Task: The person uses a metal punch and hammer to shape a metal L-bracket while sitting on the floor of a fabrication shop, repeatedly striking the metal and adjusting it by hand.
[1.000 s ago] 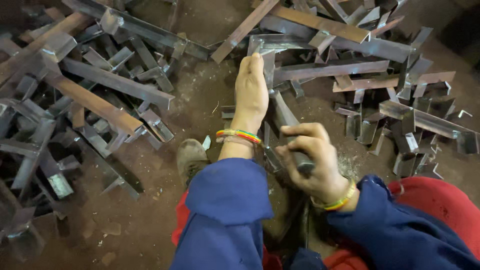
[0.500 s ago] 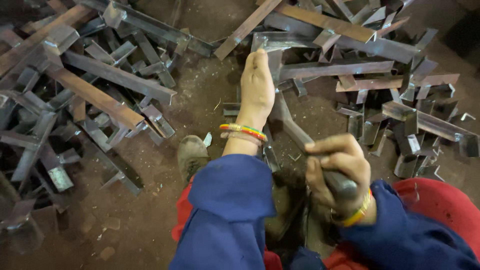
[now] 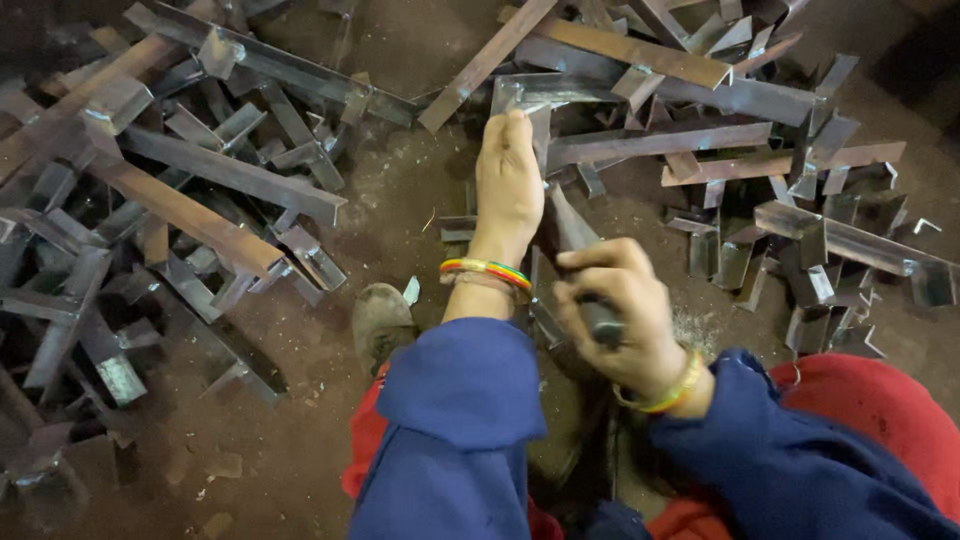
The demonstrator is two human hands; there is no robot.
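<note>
Fingers (image 3: 610, 285) of the right hand (image 3: 620, 320) are clenched round a dark tapered steel tool (image 3: 575, 235) pointing up-left, while the left hand (image 3: 508, 185) lies nearer, gripping the shiny grey steel angle piece (image 3: 540, 95) just ahead.

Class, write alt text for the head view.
A person's left hand steadies an angled steel piece while the right hand grips a file's dark handle, above a dirt floor strewn with cut angle-iron pieces.
</note>
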